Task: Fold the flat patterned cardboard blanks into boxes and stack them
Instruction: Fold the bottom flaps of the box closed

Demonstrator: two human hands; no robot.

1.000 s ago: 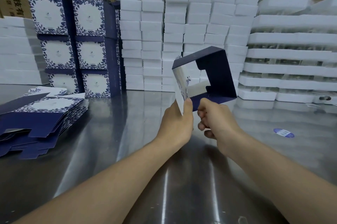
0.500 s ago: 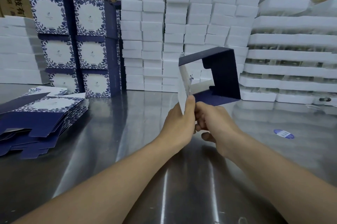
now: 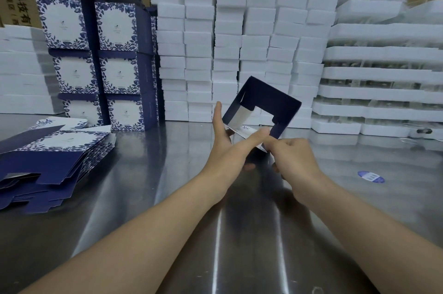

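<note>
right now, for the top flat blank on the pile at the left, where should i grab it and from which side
Probably its right-hand edge, coming from the right. The top blank lies flat on the fanned pile, and that edge seems to jut out free over the table, so a thumb-over pinch fits there. Its near edge is notched flaps, likely floppier.

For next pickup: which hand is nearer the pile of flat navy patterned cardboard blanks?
Left. Left hand sits right of the blank pile; right hand is farther right.
</note>
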